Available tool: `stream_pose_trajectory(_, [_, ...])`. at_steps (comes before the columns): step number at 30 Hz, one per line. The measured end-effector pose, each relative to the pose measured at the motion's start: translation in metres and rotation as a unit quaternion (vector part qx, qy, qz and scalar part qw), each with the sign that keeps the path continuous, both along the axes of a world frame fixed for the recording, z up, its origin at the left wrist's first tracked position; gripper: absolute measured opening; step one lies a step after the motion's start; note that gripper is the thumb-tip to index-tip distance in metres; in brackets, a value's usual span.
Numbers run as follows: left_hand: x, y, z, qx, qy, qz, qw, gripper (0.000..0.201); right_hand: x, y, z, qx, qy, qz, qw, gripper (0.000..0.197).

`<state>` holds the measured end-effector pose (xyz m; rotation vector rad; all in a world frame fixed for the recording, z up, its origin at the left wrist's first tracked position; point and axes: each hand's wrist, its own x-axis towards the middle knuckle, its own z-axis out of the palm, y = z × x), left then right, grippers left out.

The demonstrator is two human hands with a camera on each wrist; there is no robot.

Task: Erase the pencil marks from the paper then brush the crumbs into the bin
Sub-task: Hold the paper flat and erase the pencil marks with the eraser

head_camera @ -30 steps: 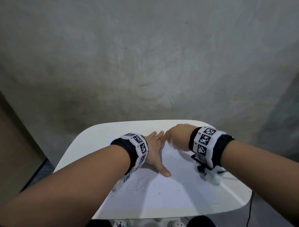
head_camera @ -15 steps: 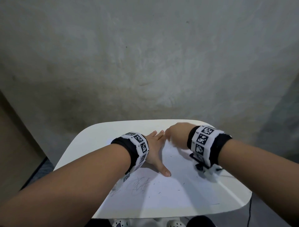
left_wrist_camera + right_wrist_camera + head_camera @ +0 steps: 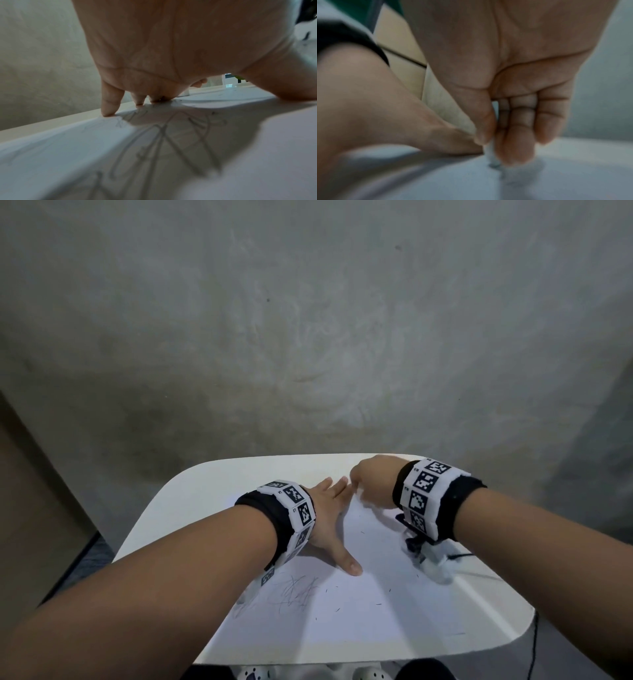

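Note:
A white sheet of paper [image 3: 359, 621] lies on the small white table [image 3: 205, 484]. A pencil scribble [image 3: 296, 594] sits near its left edge, close up as grey lines [image 3: 163, 142] in the left wrist view. Dark crumbs [image 3: 363, 534] are scattered over the sheet. My left hand [image 3: 329, 515] lies flat on the paper, fingers straight, thumb spread toward me. My right hand [image 3: 371, 481], just right of the left fingertips, pinches a small white eraser [image 3: 491, 155] whose tip touches the paper. The right wrist view is blurred.
A bare grey wall stands behind the table. A brown panel [image 3: 30, 508] runs down the left side. A black cable [image 3: 532, 645] hangs off the table's right corner. White shoes [image 3: 253, 674] show below the near edge. No bin is in view.
My right hand has shifted slightly back and forth at the far part of the sheet, rubbing the eraser there. My left hand has stayed flat in place.

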<state>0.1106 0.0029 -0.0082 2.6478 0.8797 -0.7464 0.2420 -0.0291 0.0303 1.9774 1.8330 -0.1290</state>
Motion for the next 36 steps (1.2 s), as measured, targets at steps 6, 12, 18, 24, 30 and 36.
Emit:
stream_pose_trajectory(6, [0.000, -0.002, 0.002, 0.005, -0.001, -0.003, 1.000, 0.139, 0.000, 0.003, 0.004, -0.003, 0.003, -0.019, 1.000, 0.027])
stream_pose_trajectory(12, [0.001, -0.001, 0.002, 0.006, 0.007, -0.003, 1.000, 0.139, -0.001, 0.006, 0.006, -0.018, -0.011, -0.024, 0.999, 0.026])
stream_pose_trajectory(18, [0.002, 0.000, 0.000, 0.009, 0.005, -0.004, 1.000, 0.139, 0.002, 0.014, -0.001, -0.019, -0.026, -0.022, 0.999, 0.020])
stream_pose_trajectory(24, [0.001, -0.002, 0.001, 0.008, 0.006, 0.005, 1.000, 0.137, -0.006, -0.001, 0.006, -0.064, -0.034, 0.014, 0.997, 0.028])
stream_pose_trajectory(30, [0.001, -0.001, -0.001, 0.012, 0.001, 0.001, 1.000, 0.139, -0.007, -0.008, 0.001, -0.054, -0.037, 0.008, 0.998, 0.015])
stream_pose_trajectory(36, [0.001, -0.003, 0.000, 0.014, -0.001, 0.001, 1.000, 0.137, -0.004, -0.010, -0.002, -0.048, -0.053, 0.005, 0.997, 0.026])
